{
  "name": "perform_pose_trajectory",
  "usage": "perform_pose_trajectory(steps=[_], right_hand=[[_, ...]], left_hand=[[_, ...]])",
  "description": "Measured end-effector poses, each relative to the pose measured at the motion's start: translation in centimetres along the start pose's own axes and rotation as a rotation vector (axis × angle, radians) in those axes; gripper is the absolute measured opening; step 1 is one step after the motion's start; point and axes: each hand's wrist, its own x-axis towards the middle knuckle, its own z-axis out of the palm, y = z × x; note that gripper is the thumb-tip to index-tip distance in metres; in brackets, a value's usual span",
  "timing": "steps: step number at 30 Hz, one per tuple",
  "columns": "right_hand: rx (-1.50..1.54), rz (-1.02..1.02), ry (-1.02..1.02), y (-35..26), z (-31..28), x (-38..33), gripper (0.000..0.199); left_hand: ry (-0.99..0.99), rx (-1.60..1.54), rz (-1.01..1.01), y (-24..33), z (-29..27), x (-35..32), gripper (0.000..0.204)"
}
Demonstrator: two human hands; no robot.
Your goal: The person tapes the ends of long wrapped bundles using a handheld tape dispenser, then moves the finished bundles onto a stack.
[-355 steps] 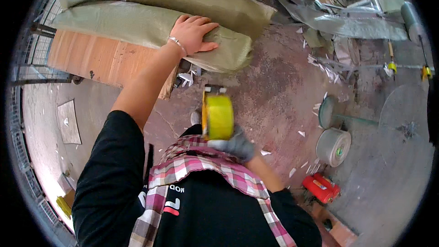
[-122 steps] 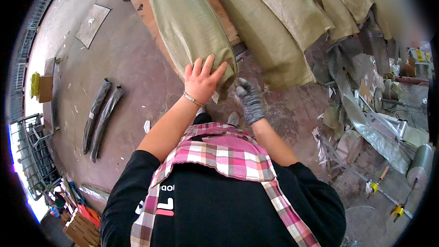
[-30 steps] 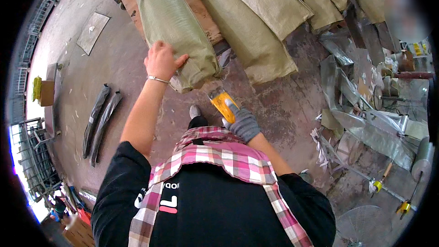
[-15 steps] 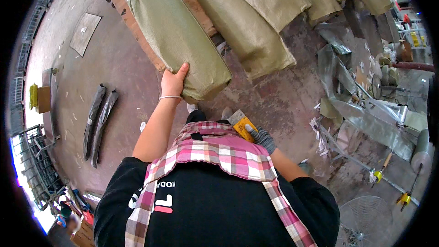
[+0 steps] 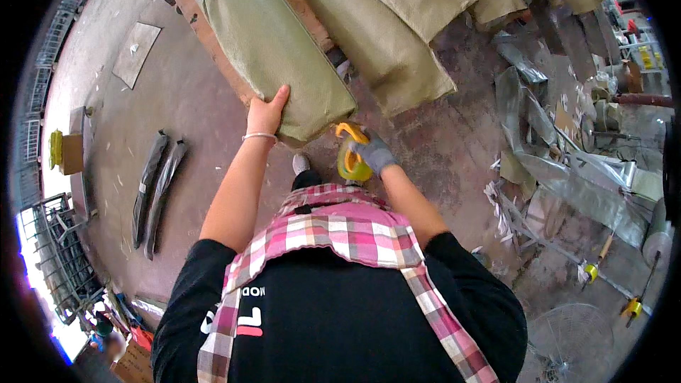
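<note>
My left hand (image 5: 266, 110), bare with a thin bracelet at the wrist, grips the near end of a long olive-green sack (image 5: 273, 50) that lies on a wooden pallet (image 5: 206, 42). My right hand (image 5: 372, 154) wears a grey glove and holds a yellow tape dispenser (image 5: 349, 157) just below the sack's near right corner. More green sacks (image 5: 397, 21) lie side by side to the right on the pallet.
Two dark long bundles (image 5: 157, 188) lie on the concrete floor at left. Crumpled silver sheeting and metal frames (image 5: 567, 170) clutter the right side. A fan grille (image 5: 567, 340) sits at lower right, a wire rack (image 5: 60, 262) at far left.
My left hand has shifted to the left edge of the sack's near end. My right hand has lifted the yellow dispenser from near my waist up toward the sack's corner.
</note>
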Motion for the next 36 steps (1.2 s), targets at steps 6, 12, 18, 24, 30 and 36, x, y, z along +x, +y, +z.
perform_pose_trajectory(steps=[6,12,18,24,30,36], right_hand=[[0.330,-0.421,0.186,-0.3,-3.6,-11.1,0.052],[0.835,0.027,-0.117,-7.9,-4.6,-15.1,0.036],[0.706,0.014,-0.224,-9.1,-4.7,-15.3,0.041],[0.452,-0.013,-0.206,0.3,-2.2,-14.0,0.049],[-0.539,-0.397,-0.018,0.3,1.2,-7.3,0.047],[-0.519,-0.261,-0.079,-4.3,3.4,5.4,0.058]], left_hand=[[0.402,0.513,0.775,0.9,-2.0,-2.7,0.060],[-1.042,0.136,0.292,2.8,-0.9,-7.4,0.062],[-1.035,-0.113,0.203,1.1,-1.5,-7.5,0.033],[-0.313,0.692,0.761,3.4,-6.9,-2.1,0.014],[-0.080,0.922,0.787,0.4,-6.2,3.3,0.030],[0.072,1.008,0.476,1.0,-3.9,3.0,0.042]])
